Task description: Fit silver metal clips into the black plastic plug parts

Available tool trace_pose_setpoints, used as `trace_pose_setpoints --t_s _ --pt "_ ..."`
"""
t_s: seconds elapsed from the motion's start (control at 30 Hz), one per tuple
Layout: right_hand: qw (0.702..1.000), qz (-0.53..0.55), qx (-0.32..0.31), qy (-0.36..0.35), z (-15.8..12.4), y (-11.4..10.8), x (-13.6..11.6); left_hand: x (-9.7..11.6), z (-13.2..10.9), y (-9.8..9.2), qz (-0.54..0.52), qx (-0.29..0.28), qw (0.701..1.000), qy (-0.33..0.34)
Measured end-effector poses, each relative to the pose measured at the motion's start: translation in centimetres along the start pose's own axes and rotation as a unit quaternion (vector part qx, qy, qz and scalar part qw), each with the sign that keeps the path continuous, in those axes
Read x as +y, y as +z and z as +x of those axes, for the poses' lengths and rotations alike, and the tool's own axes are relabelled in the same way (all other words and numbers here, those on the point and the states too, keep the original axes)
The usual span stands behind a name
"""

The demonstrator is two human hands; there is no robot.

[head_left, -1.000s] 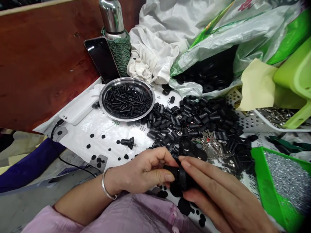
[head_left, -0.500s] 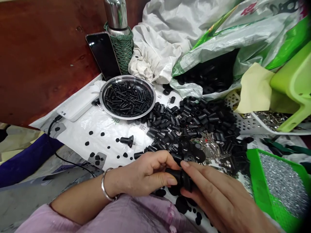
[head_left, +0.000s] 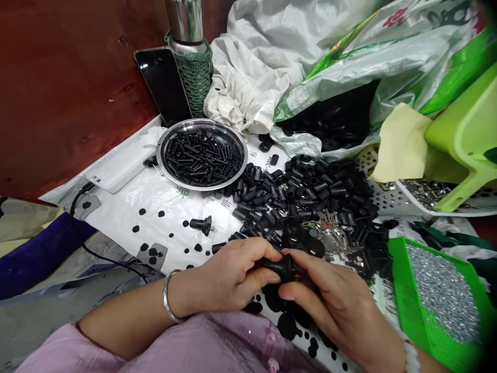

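Note:
Both hands meet low in the middle of the view. My left hand (head_left: pixel 229 274), wearing a silver bangle, pinches the narrow stem of a black flanged rubber plug (head_left: pixel 281 268). My right hand (head_left: pixel 334 295) grips the plug's wide end, and its fingers hide part of that end. A matching plug (head_left: pixel 202 225) lies on its side on the printed white sheet (head_left: pixel 166 207), left of my hands. Just beyond my fingers spreads a heap of black ribbed sleeves (head_left: pixel 303 199) mixed with silver metal pieces (head_left: pixel 330 230).
A steel plate (head_left: pixel 202 187) of black threaded pieces sits behind the heap. A plastic bag (head_left: pixel 330 124) holds black rings. A green tray (head_left: pixel 404 280) of small silver parts is at right. Black discs (head_left: pixel 287 326) lie below my hands. A phone (head_left: pixel 163 77) and steel flask (head_left: pixel 184 20) stand behind.
The plug has turned in my fingers, its stem now pointing left and showing more clearly. My right hand has shifted slightly up and left. The whole scene has shifted slightly with my head.

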State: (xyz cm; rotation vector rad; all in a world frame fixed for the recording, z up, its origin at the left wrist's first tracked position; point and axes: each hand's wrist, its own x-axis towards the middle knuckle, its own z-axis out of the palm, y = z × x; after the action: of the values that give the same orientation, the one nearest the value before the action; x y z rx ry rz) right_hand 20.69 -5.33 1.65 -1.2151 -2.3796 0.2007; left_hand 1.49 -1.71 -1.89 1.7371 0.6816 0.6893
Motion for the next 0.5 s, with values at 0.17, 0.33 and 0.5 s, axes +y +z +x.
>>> trace_pose_setpoints --t_s 0.17,0.33,0.5 --pt "0.999 -0.015 -0.011 0.026 0.1 -1.2 0.0 0.4 0.4 -0.1 -0.035 0.024 0.999 -0.024" --pt "0.993 -0.078 -0.063 -0.069 -0.1 -1.8 0.4 -0.2 0.1 0.4 -0.121 -0.001 0.990 -0.072" --pt "1.000 -0.013 -0.007 -0.011 0.4 -0.7 0.4 -0.6 -0.1 1.0 0.026 0.067 0.995 0.063"
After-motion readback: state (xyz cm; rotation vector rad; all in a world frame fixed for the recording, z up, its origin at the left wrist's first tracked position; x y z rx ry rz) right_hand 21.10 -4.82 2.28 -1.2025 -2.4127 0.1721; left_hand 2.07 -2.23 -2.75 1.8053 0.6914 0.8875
